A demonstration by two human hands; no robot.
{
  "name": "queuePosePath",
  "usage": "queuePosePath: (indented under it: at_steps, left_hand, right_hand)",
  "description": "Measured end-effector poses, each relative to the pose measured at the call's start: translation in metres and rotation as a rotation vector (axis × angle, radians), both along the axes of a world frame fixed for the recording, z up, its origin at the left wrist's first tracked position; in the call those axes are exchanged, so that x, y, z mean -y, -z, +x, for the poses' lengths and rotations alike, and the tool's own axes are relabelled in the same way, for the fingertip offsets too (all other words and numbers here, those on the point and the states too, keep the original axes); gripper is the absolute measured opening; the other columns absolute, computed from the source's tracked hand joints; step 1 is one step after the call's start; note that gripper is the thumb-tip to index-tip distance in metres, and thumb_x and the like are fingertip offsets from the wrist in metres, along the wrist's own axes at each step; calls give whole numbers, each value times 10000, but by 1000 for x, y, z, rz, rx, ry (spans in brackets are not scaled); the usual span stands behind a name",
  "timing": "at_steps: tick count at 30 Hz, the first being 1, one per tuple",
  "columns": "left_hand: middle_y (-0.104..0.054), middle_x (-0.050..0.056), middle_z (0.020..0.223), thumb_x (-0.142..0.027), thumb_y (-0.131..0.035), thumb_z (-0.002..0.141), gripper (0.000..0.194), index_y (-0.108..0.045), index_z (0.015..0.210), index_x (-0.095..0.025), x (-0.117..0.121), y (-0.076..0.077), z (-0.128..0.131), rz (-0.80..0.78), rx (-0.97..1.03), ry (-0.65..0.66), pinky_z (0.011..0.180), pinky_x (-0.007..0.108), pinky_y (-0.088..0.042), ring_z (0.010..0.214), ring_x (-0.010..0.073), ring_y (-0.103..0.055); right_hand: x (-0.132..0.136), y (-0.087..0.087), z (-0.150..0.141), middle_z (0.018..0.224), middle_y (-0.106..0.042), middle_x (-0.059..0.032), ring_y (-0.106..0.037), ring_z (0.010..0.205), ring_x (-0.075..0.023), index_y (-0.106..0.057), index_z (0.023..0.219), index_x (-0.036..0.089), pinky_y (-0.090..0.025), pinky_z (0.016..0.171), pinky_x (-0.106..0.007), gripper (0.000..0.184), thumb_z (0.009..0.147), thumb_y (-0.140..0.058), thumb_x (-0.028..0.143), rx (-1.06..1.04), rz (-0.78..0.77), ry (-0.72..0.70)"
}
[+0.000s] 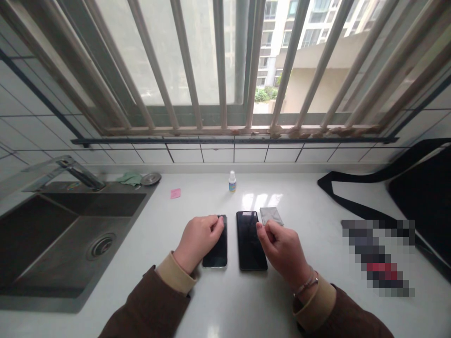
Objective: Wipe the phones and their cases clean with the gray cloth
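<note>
White countertop (218,300) below the barred window (211,70) held two phones laid flat at twelve o'clock, within both hands' reach: the left hand's (198,241) curled fingers (215,225) lay on the smaller phone (219,256), and the right hand's (284,251) pinched fingertips (265,229) met over the larger phone (246,244), any grip unclear.

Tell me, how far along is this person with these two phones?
The smaller phone and larger phone already lie face up, side by side. In hand: the left hand rests on the smaller phone, and the right hand pinches at the larger phone's edge. Left aside: the small bottle and grey cloth.

Pixelated item (375,257), kind unreadable
</note>
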State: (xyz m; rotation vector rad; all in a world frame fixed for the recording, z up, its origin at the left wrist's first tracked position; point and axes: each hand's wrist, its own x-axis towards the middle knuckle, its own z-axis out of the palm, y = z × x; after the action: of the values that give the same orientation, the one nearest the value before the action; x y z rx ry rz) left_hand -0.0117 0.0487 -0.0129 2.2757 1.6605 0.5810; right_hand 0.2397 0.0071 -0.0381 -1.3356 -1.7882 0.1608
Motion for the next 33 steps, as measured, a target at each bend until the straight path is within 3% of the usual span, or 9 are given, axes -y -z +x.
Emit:
queuePosePath:
  at_steps: [14,33]
  left_hand:
    - [-669,41,649,-400,-456,1086,484,-596,660,-220,1,1,0,26,-55,26,631,339,-289,591,174,-553]
    - [-657,33,648,-386,-464,1089,471,-612,675,-215,1,-1,-4,69,-68,30,636,337,-278,590,169,-524]
  right_hand:
    - [1,-2,-3,542,-377,83,-353,446,-97,-398,664,254,-300,490,-273,455,1084,-565,310,13,19,-33]
    - [-4,0,-11,549,-433,74,-411,459,-108,-465,713,245,-314,512,-267,416,1095,-547,389,18,-27,-18]
